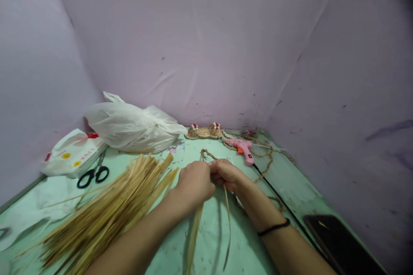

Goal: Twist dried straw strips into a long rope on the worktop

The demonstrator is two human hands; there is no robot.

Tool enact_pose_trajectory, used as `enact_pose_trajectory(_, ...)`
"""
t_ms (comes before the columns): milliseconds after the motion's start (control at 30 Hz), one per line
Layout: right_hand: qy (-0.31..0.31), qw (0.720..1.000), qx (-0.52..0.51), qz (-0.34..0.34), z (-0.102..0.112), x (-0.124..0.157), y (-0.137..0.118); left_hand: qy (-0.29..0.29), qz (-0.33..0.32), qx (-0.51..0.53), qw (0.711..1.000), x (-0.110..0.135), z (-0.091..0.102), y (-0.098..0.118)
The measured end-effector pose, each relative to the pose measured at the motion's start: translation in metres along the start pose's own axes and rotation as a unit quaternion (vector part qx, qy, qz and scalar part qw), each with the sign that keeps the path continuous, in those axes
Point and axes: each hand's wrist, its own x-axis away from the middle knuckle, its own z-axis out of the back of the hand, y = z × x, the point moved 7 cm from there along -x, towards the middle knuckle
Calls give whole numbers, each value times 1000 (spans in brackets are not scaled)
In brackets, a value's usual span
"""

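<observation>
My left hand is closed, knuckles up, on dried straw strands, and a wide straw strip hangs below it toward me. Against it, my right hand pinches the same work, with a thin straw strand trailing down from its fingers. A twisted straw cord loops out just beyond both hands. The fingertips and the spot where the strands meet are mostly hidden. Left of my left hand lies a large bundle of dry straw strips.
Behind the bundle are black-handled scissors, a tissue pack and a white plastic bag. A woven straw piece with beads lies at the back wall. To the right are a pink glue gun, its black cable and a phone.
</observation>
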Motion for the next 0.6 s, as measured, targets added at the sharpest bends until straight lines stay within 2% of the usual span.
enact_pose_trajectory(100,-40,999,-13,-11,-1,0,0,-38,36,52,997,-15,12,-17)
enact_pose_trajectory(167,-56,998,-14,-14,-1,1,-1,3,84,137,987,-26,21,-34)
enact_pose_trajectory(233,-67,997,-18,-19,-2,2,-1,-52,152,246,956,-32,5,-49)
enact_pose_trajectory(300,-76,997,-20,-17,-3,3,-2,-163,162,340,912,-33,-20,-48)
enact_pose_trajectory(367,-75,997,-3,-11,-4,2,-1,-208,161,377,888,-31,-34,-45)
enact_pose_trajectory(400,-62,998,14,-4,-2,1,0,-203,165,369,892,-31,-36,-45)
enact_pose_trajectory(500,-3,992,111,52,4,-7,-1,-161,191,267,931,-28,-32,-49)
enact_pose_trajectory(600,49,958,253,121,7,-11,-5,-124,193,208,951,-26,-28,-46)
